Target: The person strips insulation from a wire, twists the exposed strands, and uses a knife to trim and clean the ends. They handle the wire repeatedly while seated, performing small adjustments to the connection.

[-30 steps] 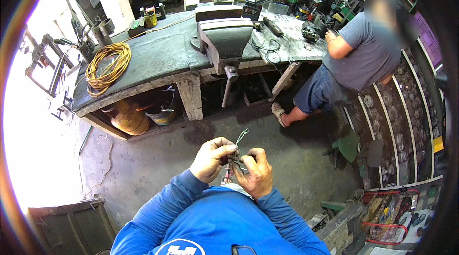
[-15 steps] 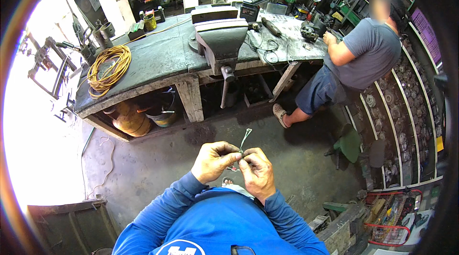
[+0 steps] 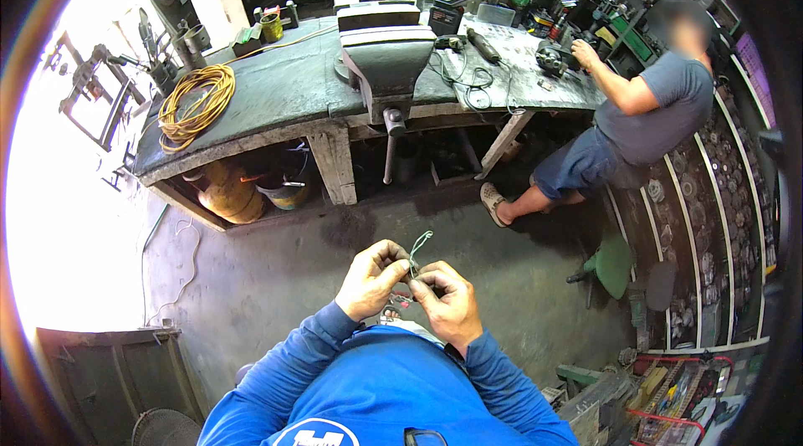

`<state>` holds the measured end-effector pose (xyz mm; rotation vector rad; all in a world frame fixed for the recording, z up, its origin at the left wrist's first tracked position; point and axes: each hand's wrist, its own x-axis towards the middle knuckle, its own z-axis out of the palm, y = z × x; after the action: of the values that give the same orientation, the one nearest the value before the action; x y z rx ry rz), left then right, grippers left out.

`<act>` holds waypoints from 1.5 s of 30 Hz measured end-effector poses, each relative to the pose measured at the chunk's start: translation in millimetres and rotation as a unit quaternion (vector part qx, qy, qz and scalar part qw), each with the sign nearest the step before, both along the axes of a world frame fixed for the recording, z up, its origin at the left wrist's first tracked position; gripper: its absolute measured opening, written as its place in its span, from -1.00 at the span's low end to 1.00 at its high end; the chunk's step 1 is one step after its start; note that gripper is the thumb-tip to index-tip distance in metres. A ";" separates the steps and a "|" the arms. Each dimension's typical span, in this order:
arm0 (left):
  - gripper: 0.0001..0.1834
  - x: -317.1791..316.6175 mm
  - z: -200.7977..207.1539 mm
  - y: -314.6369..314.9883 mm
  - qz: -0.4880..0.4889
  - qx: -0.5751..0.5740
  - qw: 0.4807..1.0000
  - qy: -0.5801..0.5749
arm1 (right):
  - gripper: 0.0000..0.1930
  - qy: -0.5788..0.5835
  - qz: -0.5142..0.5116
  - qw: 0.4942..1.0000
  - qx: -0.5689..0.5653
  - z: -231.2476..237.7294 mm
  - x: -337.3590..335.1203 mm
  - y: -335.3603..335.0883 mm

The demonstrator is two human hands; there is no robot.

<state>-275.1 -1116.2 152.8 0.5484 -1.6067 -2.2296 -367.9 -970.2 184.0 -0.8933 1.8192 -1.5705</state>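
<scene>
My left hand [image 3: 370, 280] is closed in a pinch on a thin greenish wire [image 3: 421, 241]. The wire's looped end stands up above my fingertips. My right hand [image 3: 449, 304] pinches the same wire from the other side, thumb and forefinger almost meeting the left ones. Between the fingertips sits something small and dark, mostly hidden. Below them hangs a short red and whitish piece [image 3: 401, 299], too small to make out. Both hands are held in front of my blue shirt, above the floor.
Ahead stands a workbench [image 3: 276, 86] with a large bench vise [image 3: 389, 61] and a coiled yellow cord [image 3: 197, 103]. A person [image 3: 652, 111] works at its right end. A green seat [image 3: 613, 266] stands at right, and a red-framed tool rack [image 3: 682, 396] at lower right.
The wire loop now leans more to the right, and my fingertips have shifted slightly left. The person at the bench has lifted an arm toward the machine part there. My view has tilted slightly.
</scene>
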 end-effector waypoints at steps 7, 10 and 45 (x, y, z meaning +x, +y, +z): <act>-0.86 12.4 -15.2 26.0 0.051 -0.196 0.975 -0.091 | -0.83 -0.019 -0.007 0.999 0.039 -50.5 -2.7 8.2; -0.88 26.4 -36.0 34.0 0.070 -0.209 0.970 -0.106 | -0.85 0.002 -0.007 1.000 0.027 -82.7 10.8 12.3; -0.89 170.4 -197.1 207.6 0.435 0.109 0.880 -0.156 | -0.79 -0.018 0.425 0.900 0.098 -230.7 83.0 69.8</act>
<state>-104.7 -908.6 -44.2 1.4192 -0.9053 -1.6544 -284.9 -900.4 -46.8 -1.3044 1.2369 -0.8199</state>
